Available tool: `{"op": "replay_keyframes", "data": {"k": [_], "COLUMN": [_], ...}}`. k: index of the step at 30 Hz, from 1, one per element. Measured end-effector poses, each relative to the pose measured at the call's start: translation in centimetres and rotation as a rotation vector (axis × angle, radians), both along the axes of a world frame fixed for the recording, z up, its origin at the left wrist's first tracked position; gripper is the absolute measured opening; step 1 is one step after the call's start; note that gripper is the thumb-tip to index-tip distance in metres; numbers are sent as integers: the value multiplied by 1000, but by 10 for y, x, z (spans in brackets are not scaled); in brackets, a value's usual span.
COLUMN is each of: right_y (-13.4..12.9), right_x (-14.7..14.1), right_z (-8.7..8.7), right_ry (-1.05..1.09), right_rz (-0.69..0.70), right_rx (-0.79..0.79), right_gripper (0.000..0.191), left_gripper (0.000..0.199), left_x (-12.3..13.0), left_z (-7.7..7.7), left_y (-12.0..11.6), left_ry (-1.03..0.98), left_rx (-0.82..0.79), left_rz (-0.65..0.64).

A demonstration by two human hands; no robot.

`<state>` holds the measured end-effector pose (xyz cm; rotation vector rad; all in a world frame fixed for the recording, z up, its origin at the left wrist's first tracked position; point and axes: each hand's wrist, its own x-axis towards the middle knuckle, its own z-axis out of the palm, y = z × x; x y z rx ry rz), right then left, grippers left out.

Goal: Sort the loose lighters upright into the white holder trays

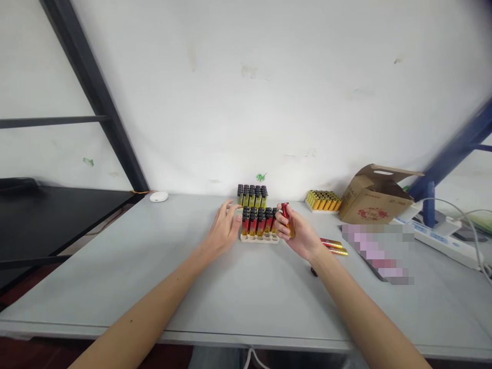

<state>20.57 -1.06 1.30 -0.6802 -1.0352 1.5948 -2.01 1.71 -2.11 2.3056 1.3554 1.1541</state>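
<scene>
A pale tray point(260, 239) holds rows of lighters point(261, 223) with black tops and bodies fading from red to yellow; several front slots show bare. My left hand point(224, 228) is at the tray's left side, fingers apart and holding nothing. Whether its fingertips touch the tray I cannot tell. My right hand point(294, 225) is closed around a shiny red-and-gold lighter body point(285, 209), held upright beside the tray's right end. Behind stands a group of yellow-green lighters point(252, 196) with black tops. Near my right wrist lie loose red-and-gold cylinders point(333, 247) and a small black piece point(314, 272).
A tray of yellow-orange cylinders point(324, 201) and an open cardboard box point(374, 197) stand at the back right. Further right are a blurred flat object point(376, 253) and a white power strip point(442, 241). A white case point(159, 197) lies at the back left.
</scene>
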Motion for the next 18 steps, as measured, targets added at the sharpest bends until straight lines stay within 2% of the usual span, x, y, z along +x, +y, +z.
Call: {"op": "replay_keyframes", "data": {"k": [3,7,10,15,18], "right_y": [1,1,0,-3,-3], "right_x": [2,0,-3,-4,-2], "right_z": [1,0,-2,-3,-1], "right_ry": [-41,-91,-89,-27,7], "right_rz": [-35,-87,-32,102,143], "right_rx": [62,94,54,-13,-48], "right_gripper": [24,31,33,24,37], "left_gripper": [51,53,55,55,54], "left_x": [1,0,-1,-1,-1], "left_z": [1,1,1,1,2], "left_y": [-1,-1,1,2,2], "left_ry": [-4,12,19,29,27], "left_rx": [9,18,38,61,72], "left_rz": [10,4,-10,-10,16]}}
